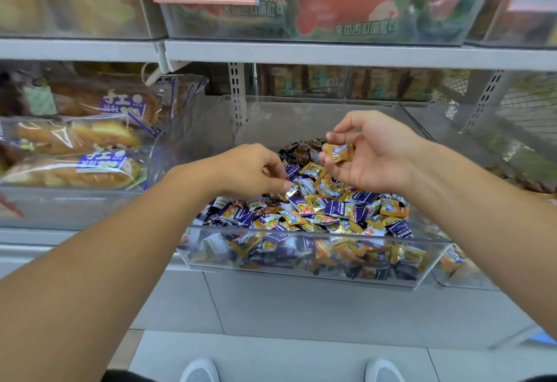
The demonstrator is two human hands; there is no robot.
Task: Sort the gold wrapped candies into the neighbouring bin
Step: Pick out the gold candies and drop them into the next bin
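Note:
A clear plastic bin (301, 232) at the shelf front is heaped with mixed candies (331, 210) in gold, purple and white wrappers. My right hand (373, 152) hovers over the back of the heap, palm turned up. It pinches one gold wrapped candy (339, 152) between thumb and fingers. My left hand (250, 170) reaches into the pile from the left, its fingertips curled down on the candies near the middle. Whether it holds one is hidden. A second clear bin (458, 264) to the right shows more gold candies through its wall.
Packaged bread loaves (78, 167) fill the clear bin to the left. A white shelf edge (331, 53) runs overhead with snack bags and price signs above. A wire mesh panel (518, 101) stands at the back right. My shoes (199, 371) show on the tiled floor below.

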